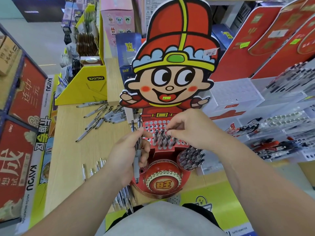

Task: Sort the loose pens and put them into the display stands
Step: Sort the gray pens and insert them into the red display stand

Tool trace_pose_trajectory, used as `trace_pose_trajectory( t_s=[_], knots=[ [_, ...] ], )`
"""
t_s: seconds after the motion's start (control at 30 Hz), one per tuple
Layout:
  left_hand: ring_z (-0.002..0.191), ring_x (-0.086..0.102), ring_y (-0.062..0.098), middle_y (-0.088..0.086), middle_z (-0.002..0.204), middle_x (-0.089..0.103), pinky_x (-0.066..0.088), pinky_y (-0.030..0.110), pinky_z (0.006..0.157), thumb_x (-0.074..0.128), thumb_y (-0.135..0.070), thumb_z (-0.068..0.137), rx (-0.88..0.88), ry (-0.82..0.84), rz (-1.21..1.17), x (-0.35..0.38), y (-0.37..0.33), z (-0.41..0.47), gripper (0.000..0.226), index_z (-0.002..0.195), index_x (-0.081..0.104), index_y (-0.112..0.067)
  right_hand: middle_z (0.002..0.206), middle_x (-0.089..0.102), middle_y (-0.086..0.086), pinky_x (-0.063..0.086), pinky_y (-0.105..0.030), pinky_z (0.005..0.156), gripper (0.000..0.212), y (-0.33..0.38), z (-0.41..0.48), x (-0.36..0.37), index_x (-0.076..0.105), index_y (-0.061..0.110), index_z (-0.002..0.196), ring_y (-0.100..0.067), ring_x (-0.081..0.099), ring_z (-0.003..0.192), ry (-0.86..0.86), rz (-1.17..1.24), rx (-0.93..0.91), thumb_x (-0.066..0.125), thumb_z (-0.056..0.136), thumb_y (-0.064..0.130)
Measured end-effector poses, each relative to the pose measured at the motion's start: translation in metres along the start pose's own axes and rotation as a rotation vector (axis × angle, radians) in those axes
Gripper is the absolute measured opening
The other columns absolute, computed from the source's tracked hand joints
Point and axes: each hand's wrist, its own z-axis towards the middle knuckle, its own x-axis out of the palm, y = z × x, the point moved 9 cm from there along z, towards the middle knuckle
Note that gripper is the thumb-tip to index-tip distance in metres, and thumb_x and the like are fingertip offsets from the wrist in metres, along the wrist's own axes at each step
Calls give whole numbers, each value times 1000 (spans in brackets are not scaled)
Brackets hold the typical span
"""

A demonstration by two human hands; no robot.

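A red cartoon-figure display stand [170, 82] rises in front of me, with a perforated pen holder [153, 126] at its base. Several grey pens [162, 141] stand in the holder's holes. My left hand [127, 155] is closed around a small bunch of grey pens [138, 133], their tops sticking up at the holder's left edge. Just above the standing pens, my right hand [189, 128] pinches the top of one of them. A round side cup [191, 158] at the right is packed with dark pens. Loose pens [102, 116] lie scattered on the wooden table [71, 147].
More loose pens [92, 169] lie by my left forearm. A yellow cardboard display [85, 86] stands at the back left, red boxes [22, 133] line the left edge. Clear acrylic pen racks [281, 133] fill the right side. A red drum ornament [163, 178] fronts the stand.
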Motion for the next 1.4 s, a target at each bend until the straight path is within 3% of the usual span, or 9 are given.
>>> trace_pose_trajectory(
  t_s=[0.3,0.5,0.6,0.67,0.73,0.87,0.97,1.23,1.4],
  knots=[
    [47,34,17,7,66,50,27,29,47,46,-26,103,7,129,-34,14,-4,-4,28,100,68,-9,74,62,23,40,-8,62,5,4,0,1,78,27,91,7,59,74,-15,-85,5,76,87,30],
    [46,33,17,8,66,48,25,28,46,43,-20,102,8,227,-38,25,-7,-12,26,104,66,-7,76,67,19,42,-4,61,6,0,2,2,78,23,89,9,62,75,-7,-13,7,79,85,26],
    [45,32,16,9,66,48,24,28,46,43,-18,102,17,272,-28,31,-9,-16,25,104,65,-6,88,70,17,44,-5,67,15,-1,-1,-3,76,26,102,10,63,78,54,12,2,77,86,26],
    [44,32,16,9,66,47,25,25,44,45,-18,100,15,324,-16,37,-10,-19,24,101,67,-7,101,71,16,49,-11,77,29,-1,-5,-14,70,31,116,5,65,86,67,94,12,74,88,24],
    [42,32,16,10,65,47,28,24,42,47,-18,99,10,393,11,42,-10,-23,24,97,69,-9,101,72,13,52,-20,82,25,3,-10,-31,70,33,115,-3,67,91,-16,218,20,72,90,26],
    [41,32,15,9,65,49,27,24,42,47,-19,101,8,511,114,55,-10,-28,26,100,72,-9,83,74,4,51,-20,69,9,19,-22,-32,77,23,98,-8,68,77,-23,489,-7,74,89,21],
    [41,32,15,10,67,52,22,27,44,46,-19,103,8,508,177,59,-13,-26,27,106,69,-6,74,71,2,50,-23,66,12,17,-26,-28,75,17,95,-9,65,68,-15,583,-15,71,90,7],
    [41,35,14,12,69,55,27,22,40,52,-28,98,6,557,198,76,-16,-26,31,108,68,-3,76,70,-1,47,-21,62,11,6,-39,-22,73,9,101,-9,62,70,56,691,-17,64,96,6],
    [62,63,28,22,91,73,50,29,51,46,-32,105,72,254,272,55,-24,-9,33,116,59,-4,85,76,-7,52,-25,60,11,-11,-44,-57,70,6,99,-20,72,78,-128,788,20,61,95,2]
  ],
)
